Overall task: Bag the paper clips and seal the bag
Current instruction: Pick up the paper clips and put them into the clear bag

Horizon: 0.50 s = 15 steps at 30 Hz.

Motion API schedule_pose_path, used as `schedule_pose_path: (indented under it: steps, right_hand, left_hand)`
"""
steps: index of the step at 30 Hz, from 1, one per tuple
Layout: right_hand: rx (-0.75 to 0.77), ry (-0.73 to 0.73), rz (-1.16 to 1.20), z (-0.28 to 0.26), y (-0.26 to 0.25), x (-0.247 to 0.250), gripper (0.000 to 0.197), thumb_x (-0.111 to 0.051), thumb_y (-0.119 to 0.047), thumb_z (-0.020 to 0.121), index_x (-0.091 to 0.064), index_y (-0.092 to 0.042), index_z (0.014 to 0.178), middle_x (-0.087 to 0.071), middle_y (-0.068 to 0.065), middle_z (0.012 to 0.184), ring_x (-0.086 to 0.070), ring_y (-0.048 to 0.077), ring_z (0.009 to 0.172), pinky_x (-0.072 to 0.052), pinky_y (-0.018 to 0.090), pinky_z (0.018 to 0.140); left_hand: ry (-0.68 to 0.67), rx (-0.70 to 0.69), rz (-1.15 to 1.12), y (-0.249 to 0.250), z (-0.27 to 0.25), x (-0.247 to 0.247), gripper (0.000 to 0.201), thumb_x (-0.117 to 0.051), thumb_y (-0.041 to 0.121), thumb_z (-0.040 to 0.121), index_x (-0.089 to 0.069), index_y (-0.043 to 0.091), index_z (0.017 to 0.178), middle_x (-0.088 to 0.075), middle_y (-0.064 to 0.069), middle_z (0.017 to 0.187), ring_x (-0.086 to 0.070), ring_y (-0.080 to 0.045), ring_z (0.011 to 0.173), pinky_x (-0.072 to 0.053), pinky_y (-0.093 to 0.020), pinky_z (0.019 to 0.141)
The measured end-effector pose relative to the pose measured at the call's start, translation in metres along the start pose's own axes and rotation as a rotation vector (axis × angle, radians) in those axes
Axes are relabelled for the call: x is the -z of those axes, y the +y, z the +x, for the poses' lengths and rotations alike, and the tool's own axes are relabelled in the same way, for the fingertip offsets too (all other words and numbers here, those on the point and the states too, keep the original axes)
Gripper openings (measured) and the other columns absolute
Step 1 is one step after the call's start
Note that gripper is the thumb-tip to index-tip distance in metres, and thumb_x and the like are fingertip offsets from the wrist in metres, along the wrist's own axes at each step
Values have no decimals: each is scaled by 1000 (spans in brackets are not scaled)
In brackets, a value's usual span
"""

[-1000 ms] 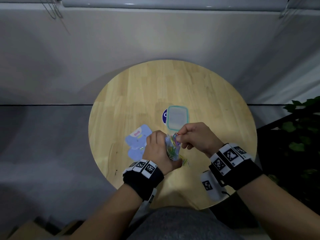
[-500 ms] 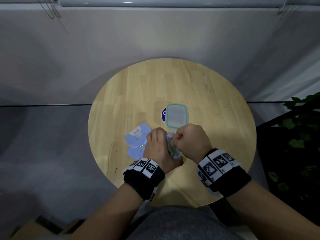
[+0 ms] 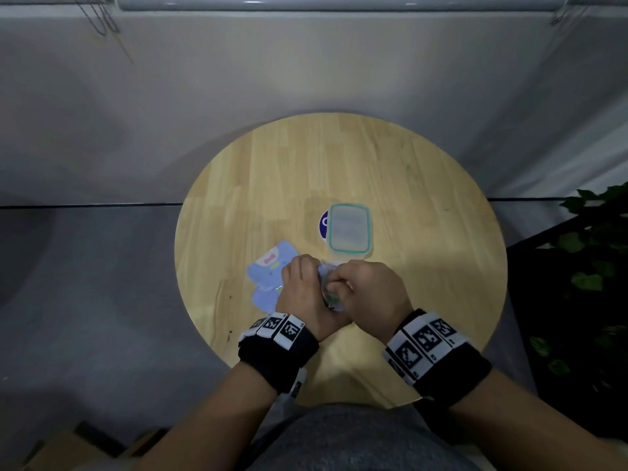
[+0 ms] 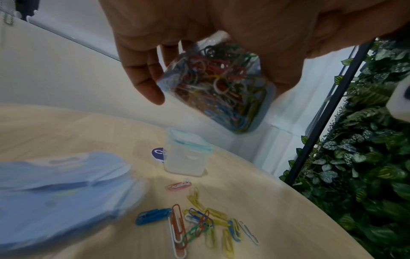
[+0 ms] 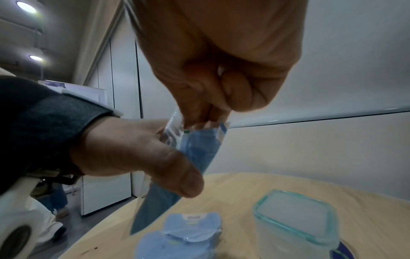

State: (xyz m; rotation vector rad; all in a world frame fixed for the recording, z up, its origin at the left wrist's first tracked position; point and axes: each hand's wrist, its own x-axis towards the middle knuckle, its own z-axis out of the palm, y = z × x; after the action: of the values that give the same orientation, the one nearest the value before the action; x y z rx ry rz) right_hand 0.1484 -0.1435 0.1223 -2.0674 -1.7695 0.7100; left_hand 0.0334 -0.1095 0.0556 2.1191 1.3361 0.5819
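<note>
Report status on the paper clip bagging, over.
Left hand holds bag, right hand pinches its mouth. Bag full, seal unconfirmed. Loose clips on table.

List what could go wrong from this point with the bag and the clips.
1. Loose paper clips lie on the table under the hands; sealing now would likely leave them out.
2. The bag is packed full and hangs in the air, pinched at its top by the right hand and gripped by the left hand; a clip near the mouth could stop the seal, or a slip could spill clips.
</note>
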Motion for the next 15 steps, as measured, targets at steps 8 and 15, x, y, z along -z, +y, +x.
schedule_pose_path:
  steps: [8, 15]
  right_hand:
    - [-180, 246, 289, 14, 14, 2, 18, -55, -18, 81, -72, -16, 76, -72, -2, 72, -63, 14, 68, -49, 25, 66]
    - [-370, 22, 136, 44, 89, -37, 22, -49, -8, 86, -69, -15, 93, -72, 7, 97, -65, 27, 92, -49, 26, 78]
  left_hand:
    - [-13, 79, 56, -16, 2, 1, 70, -73, 47, 48, -37, 12, 97, -41, -3, 97, -40, -25, 93, -41, -35, 74]
    - [-62, 150, 144, -41, -6, 5, 71, -53, 57, 47, -43, 5, 93, -41, -7, 94, -38, -26, 91, -37, -34, 78]
